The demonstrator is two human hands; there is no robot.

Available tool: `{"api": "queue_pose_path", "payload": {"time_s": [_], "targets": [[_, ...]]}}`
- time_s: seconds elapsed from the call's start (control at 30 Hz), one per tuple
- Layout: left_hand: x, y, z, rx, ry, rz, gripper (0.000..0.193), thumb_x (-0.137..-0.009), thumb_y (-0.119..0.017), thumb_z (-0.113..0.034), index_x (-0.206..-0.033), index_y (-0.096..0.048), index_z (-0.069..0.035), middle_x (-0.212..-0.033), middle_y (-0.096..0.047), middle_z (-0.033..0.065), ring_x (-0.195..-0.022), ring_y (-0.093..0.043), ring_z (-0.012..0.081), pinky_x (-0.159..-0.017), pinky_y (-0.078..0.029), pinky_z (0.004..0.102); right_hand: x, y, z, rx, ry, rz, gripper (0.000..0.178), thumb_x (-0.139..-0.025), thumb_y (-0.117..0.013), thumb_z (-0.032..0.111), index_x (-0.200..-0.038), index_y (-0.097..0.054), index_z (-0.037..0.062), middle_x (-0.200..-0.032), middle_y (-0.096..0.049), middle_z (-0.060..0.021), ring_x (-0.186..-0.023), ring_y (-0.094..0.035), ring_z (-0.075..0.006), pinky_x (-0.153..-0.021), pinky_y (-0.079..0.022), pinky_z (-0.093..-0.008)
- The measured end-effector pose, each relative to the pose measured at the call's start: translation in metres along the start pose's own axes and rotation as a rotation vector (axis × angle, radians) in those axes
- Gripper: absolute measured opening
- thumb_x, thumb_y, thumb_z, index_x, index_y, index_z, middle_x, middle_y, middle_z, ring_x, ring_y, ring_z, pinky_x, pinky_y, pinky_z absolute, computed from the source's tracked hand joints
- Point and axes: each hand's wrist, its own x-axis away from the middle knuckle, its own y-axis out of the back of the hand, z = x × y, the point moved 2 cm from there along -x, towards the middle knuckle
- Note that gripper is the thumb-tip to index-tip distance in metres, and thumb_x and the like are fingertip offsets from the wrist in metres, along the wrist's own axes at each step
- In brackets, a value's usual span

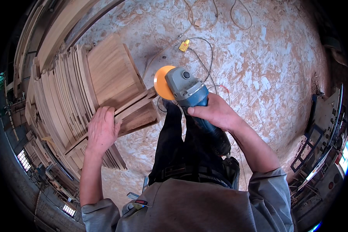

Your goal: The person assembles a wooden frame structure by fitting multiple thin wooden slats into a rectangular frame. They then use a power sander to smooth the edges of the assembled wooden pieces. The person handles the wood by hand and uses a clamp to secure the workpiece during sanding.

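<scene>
My right hand [214,112] is wrapped round the blue body of an angle grinder [197,98] with a grey head. Its orange disc [164,83] lies close to the end of a narrow wooden strip [137,105]; whether they touch I cannot tell. My left hand [103,127] presses on that strip, fingers bent over it, on top of a stack of wooden boards. Under the strip sits a wide wooden panel [110,69] with a raised edge. The fingertips of my left hand are partly hidden against the wood.
Several upright boards [67,91] stand packed at the left, with long curved planks [63,29] behind. A yellow plug connector [184,45] and loose cords lie on the stained floor [270,69]. At the right edge are dark frames [309,145].
</scene>
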Motion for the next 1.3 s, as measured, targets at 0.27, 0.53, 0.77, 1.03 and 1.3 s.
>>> {"api": "queue_pose_path", "payload": {"time_s": [0.27, 0.53, 0.77, 1.03, 1.3], "targets": [[-0.001, 0.003, -0.003, 0.018, 0.01, 0.022, 0.046, -0.077, -0.074, -0.008, -0.116, -0.051, 0.003, -0.109, -0.057, 0.0206, -0.103, -0.057, 0.0402, -0.088, -0.048, 0.0466, 0.0, 0.001, 0.004, 0.014, -0.031, 0.01, 0.052, -0.081, -0.074, 0.041, -0.114, -0.065, 0.0012, -0.098, -0.069, -0.0101, -0.092, -0.065, -0.0187, -0.088, -0.051, -0.0342], [-0.002, 0.003, -0.003, 0.009, 0.018, 0.019, 0.046, -0.077, -0.075, -0.008, -0.116, -0.052, 0.004, -0.108, -0.058, 0.0206, -0.103, -0.057, 0.0402, -0.088, -0.048, 0.0461, -0.001, 0.002, -0.007, -0.029, -0.001, -0.026, 0.052, -0.081, -0.074, 0.042, -0.111, -0.065, 0.0002, -0.096, -0.069, -0.0102, -0.09, -0.064, -0.0183, -0.086, -0.051, -0.0343], [-0.001, 0.003, -0.003, 0.012, 0.014, 0.012, 0.046, -0.077, -0.075, -0.009, -0.115, -0.052, 0.004, -0.109, -0.058, 0.0212, -0.103, -0.057, 0.0404, -0.089, -0.048, 0.0459, -0.005, -0.001, 0.0, -0.024, 0.031, -0.022, 0.052, -0.081, -0.075, 0.043, -0.108, -0.066, -0.0003, -0.091, -0.068, -0.0092, -0.085, -0.063, -0.0169, -0.081, -0.052, -0.0333], [-0.001, 0.004, -0.001, 0.024, 0.002, -0.001, 0.045, -0.079, -0.075, -0.01, -0.115, -0.052, 0.004, -0.111, -0.058, 0.0209, -0.103, -0.058, 0.0403, -0.088, -0.048, 0.046, -0.003, 0.002, -0.008, -0.058, -0.014, -0.071, 0.052, -0.081, -0.075, 0.042, -0.11, -0.066, -0.0005, -0.094, -0.068, -0.0097, -0.088, -0.064, -0.0171, -0.083, -0.052, -0.0338], [0.0, 0.003, -0.001, 0.016, -0.009, -0.013, 0.045, -0.079, -0.074, -0.012, -0.115, -0.052, 0.003, -0.109, -0.059, 0.0207, -0.102, -0.059, 0.0397, -0.087, -0.049, 0.0458, -0.004, -0.002, -0.004, -0.071, -0.025, -0.038, 0.05, -0.081, -0.077, 0.037, -0.111, -0.065, -0.0007, -0.094, -0.068, -0.0091, -0.087, -0.064, -0.0163, -0.08, -0.052, -0.0327]]}}
